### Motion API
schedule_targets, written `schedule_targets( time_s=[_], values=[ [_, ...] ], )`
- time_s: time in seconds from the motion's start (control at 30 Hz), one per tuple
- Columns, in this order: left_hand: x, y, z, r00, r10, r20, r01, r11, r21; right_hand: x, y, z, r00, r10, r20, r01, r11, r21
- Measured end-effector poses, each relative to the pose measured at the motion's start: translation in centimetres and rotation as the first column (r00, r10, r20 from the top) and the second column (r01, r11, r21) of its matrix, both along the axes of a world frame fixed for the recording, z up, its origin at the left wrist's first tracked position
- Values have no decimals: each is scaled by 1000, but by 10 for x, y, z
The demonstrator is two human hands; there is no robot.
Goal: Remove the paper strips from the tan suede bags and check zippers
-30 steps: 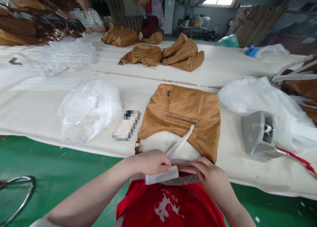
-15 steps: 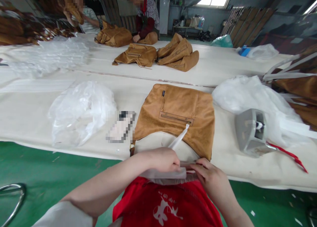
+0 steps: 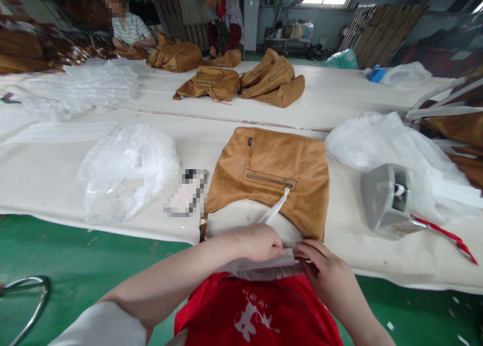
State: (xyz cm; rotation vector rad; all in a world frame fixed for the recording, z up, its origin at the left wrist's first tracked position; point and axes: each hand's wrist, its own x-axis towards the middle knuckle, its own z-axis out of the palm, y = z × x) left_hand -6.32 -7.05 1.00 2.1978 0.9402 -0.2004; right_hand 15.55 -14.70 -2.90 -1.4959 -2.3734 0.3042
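Note:
A tan leather handbag lies flat on the table, its zipped pocket facing up and its curved opening toward me. A white strip is tied to the zip pull. Close to my body, at the table's front edge, my left hand is closed on a translucent white plastic wrap. My right hand pinches the bag's strap at the right end of this wrap, with a bit of brown showing between the fingers. The wrap and both hands cover most of the strap.
Crumpled clear plastic and a phone lie left of the bag. A grey tape dispenser with a red ribbon stands right, before more plastic. Across the table are several tan bags and two people at work.
My left hand and the wrap have shifted slightly right, toward my right hand. Across the table, the person at left has lowered a brown piece to the tabletop. The view has turned slightly.

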Motion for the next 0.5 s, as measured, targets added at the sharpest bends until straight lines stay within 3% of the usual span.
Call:
schedule_targets(
  time_s=[0.1, 0.23, 0.33, 0.5],
  values=[
    [9, 2, 3, 1000, 2, -7, -2, 999, 33, 14, -7, 1, 994, -85, -70, 90, 993, 76],
    [21, 3, 1, 1000, 21, -2, -21, 999, 48, 32, -15, -1, 951, -291, -102, 302, 946, 115],
    [27, 0, -2, 999, 37, -14, -37, 998, 53, 38, -18, -6, 907, -397, -142, 407, 911, 58],
    [29, -12, -1, 996, 89, -30, -87, 994, 66, 30, -20, -13, 855, -488, -175, 479, 873, -95]
  ],
)
